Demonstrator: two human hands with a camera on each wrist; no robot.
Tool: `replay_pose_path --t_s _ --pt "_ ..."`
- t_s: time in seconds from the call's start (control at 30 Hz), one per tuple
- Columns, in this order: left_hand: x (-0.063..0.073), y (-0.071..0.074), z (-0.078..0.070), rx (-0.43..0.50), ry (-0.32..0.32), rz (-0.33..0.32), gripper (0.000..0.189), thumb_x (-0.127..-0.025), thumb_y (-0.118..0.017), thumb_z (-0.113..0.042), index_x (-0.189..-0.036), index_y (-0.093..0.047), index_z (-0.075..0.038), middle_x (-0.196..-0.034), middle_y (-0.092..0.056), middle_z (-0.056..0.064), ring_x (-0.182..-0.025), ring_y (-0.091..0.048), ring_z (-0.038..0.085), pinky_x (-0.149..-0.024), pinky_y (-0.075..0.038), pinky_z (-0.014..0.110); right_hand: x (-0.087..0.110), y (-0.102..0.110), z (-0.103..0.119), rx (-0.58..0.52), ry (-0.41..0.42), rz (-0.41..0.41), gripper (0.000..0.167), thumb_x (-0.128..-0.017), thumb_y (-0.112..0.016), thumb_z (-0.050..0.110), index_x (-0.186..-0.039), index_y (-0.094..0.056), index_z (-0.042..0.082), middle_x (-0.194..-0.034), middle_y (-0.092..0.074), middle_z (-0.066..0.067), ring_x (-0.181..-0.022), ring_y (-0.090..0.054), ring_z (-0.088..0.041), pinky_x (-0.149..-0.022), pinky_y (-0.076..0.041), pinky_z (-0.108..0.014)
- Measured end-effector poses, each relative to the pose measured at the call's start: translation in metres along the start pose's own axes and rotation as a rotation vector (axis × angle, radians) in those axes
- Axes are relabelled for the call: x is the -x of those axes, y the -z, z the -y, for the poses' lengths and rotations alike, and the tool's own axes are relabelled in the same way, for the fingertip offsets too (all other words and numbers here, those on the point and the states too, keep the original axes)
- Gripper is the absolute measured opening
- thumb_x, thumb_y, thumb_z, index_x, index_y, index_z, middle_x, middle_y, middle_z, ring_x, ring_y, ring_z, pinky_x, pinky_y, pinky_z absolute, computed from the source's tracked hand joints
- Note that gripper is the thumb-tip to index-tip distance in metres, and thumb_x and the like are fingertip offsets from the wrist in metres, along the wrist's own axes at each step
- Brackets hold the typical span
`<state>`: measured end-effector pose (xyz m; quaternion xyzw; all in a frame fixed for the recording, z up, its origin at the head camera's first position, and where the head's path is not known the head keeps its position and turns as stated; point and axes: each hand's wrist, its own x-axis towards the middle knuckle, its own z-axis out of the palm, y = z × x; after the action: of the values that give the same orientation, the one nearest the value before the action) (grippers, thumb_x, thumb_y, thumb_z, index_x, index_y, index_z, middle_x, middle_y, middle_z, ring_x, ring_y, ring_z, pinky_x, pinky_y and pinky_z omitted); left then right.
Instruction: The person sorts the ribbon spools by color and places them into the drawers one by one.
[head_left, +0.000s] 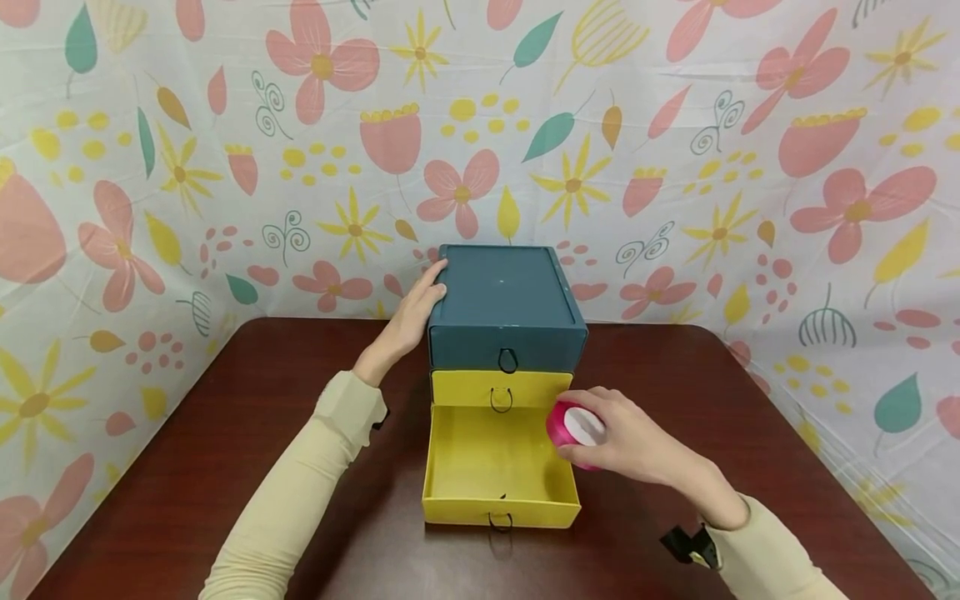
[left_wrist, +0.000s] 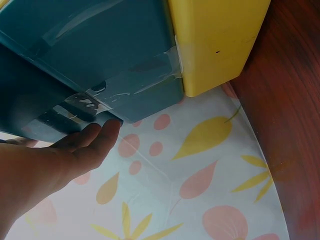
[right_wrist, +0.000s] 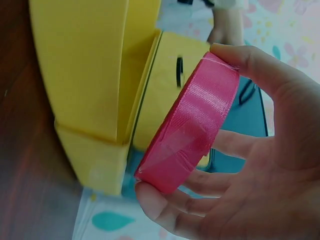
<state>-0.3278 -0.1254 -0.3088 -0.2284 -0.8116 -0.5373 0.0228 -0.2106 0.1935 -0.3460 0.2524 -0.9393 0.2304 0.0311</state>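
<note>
A drawer box (head_left: 510, 287) with a dark teal casing stands on the table. Its lowest yellow drawer (head_left: 491, 467) is pulled out, and its inside looks bare. Above it, a yellow drawer front (head_left: 457, 388) and a teal drawer front (head_left: 468, 348) sit closed, each with a black loop handle. My right hand (head_left: 633, 437) pinches a roll of pink ribbon (right_wrist: 195, 120) by its edges, over the right side of the pulled-out drawer. Against the upper left side of the casing rests my left hand (head_left: 411, 317), its fingers fairly straight; in the left wrist view its fingertips touch the teal side.
The dark red-brown table (head_left: 337, 508) extends to both sides of the box. A floral cloth (head_left: 465, 108) hangs behind and along the sides. Clear tape (left_wrist: 145, 80) crosses the teal side. A black strap (head_left: 686, 546) is at the right cuff.
</note>
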Motion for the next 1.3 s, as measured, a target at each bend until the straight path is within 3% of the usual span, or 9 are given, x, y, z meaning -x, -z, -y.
replay_pose_path --t_s 0.2,0.33,0.6,0.8,1.13,1.3 --pt "0.014 0.001 -0.026 -0.009 0.008 0.011 0.056 -0.105 -0.024 -0.026 -0.157 -0.011 -0.011 -0.164 -0.005 0.012 -0.151 -0.010 0.031 -0.120 -0.014 0.053 -0.007 -0.016 0.018 -0.029 0.021 0.060 0.060 -0.074 -0.079 0.040 -0.127 -0.061 0.018 -0.110 -0.059 -0.002 -0.095 -0.048 -0.017 -0.061 -0.047 -0.020" --pt "0.016 0.000 -0.029 0.000 0.002 0.007 0.056 -0.104 -0.024 -0.026 -0.157 -0.011 -0.010 -0.163 -0.005 0.013 -0.150 -0.011 0.032 -0.120 -0.014 0.054 -0.010 -0.028 0.026 -0.023 0.039 0.088 0.063 -0.075 -0.078 0.044 -0.128 -0.061 0.017 -0.113 -0.058 -0.004 -0.097 -0.048 -0.018 -0.061 -0.046 -0.020" --pt "0.016 0.000 -0.027 0.008 -0.002 0.006 0.056 -0.105 -0.025 -0.026 -0.157 -0.012 -0.011 -0.163 -0.005 0.012 -0.151 -0.009 0.030 -0.120 -0.014 0.054 -0.020 -0.051 0.033 0.044 0.104 0.087 0.062 -0.074 -0.078 0.044 -0.127 -0.061 0.016 -0.116 -0.060 -0.005 -0.102 -0.049 -0.019 -0.062 -0.046 -0.021" --pt "0.016 0.000 -0.027 0.004 0.002 0.004 0.056 -0.105 -0.025 -0.026 -0.157 -0.012 -0.011 -0.164 -0.005 0.011 -0.151 -0.007 0.030 -0.120 -0.013 0.054 -0.029 -0.067 0.035 0.119 0.139 0.092 0.063 -0.075 -0.077 0.043 -0.128 -0.060 0.015 -0.118 -0.061 -0.006 -0.106 -0.050 -0.024 -0.071 -0.047 -0.032" --pt "0.017 0.000 -0.027 0.004 -0.002 0.008 0.056 -0.105 -0.025 -0.027 -0.157 -0.012 -0.011 -0.163 -0.005 0.011 -0.150 -0.012 0.032 -0.120 -0.014 0.055 -0.040 -0.084 0.035 0.101 0.143 0.129 0.062 -0.077 -0.077 0.039 -0.130 -0.059 0.013 -0.122 -0.059 -0.011 -0.110 -0.051 -0.030 -0.072 -0.046 -0.041" --pt "0.003 -0.002 0.000 0.000 -0.016 -0.019 0.055 -0.105 -0.025 -0.036 -0.157 -0.013 -0.021 -0.164 -0.006 0.004 -0.150 -0.013 0.029 -0.119 -0.013 0.055 -0.045 -0.088 0.035 0.104 0.148 0.139 0.063 -0.076 -0.078 0.037 -0.130 -0.058 0.011 -0.123 -0.059 -0.014 -0.110 -0.051 -0.033 -0.074 -0.047 -0.048"
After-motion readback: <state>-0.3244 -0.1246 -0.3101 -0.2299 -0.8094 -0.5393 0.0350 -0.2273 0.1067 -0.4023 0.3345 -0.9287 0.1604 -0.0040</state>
